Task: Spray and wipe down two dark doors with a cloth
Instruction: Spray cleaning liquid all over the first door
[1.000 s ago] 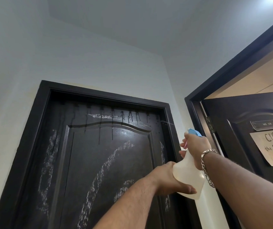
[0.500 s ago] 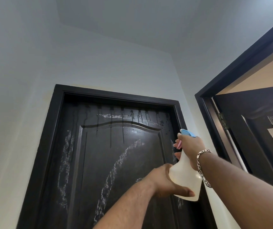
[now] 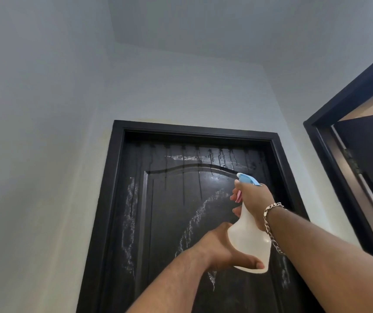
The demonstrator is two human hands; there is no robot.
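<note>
Item: spray bottle [image 3: 248,240]. My right hand [image 3: 252,199] grips its neck, finger on trigger; my left hand [image 3: 224,249] cups its base. Aim nozzle at closed door [image 3: 181,211]'s dry patches, short even squeezes.

The spray bottle [image 3: 248,242] sits in front of the closed door [image 3: 181,222], right of its middle; a second door [image 3: 368,154] (ajar) stands further right, past the corner wall [image 3: 294,123]

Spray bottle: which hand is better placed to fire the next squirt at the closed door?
Right. The right hand grips the spray bottle at its neck, fingers at the pink trigger, with the blue nozzle facing the closed door. The left hand only holds the bottle's base.
</note>
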